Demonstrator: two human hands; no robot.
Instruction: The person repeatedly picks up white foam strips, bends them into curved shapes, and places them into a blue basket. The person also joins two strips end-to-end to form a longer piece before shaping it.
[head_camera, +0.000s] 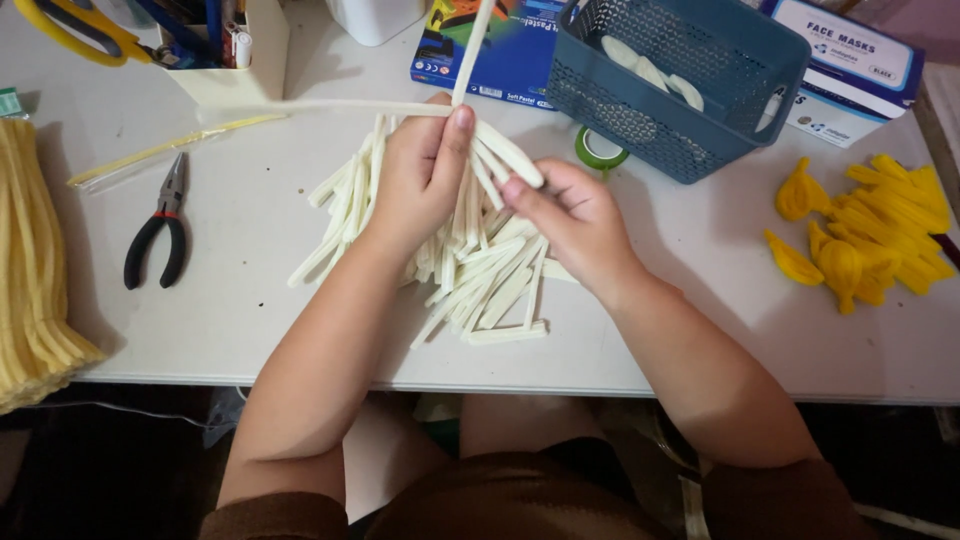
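Cream pipe-cleaner strips (470, 270) lie heaped mid-table (250, 300) under my hands. My left hand (420, 175) pinches two long cream stems (330, 106) where they cross; one runs off the top edge. My right hand (575, 220) is closed on one strip's end (510, 155). How many strips my palms hide, I cannot tell. Black-handled pliers (160, 235) lie left, a blue mesh basket (680, 80) behind.

Both forearms bare, angled inward and up from the lower edge. Left hand (420, 175) knuckles up, thumb stretched forward, fingers curled, apparently pinched shut. Right hand (572, 215) just beside it, fingers (520, 192) bent toward the left hand, closed in a grip
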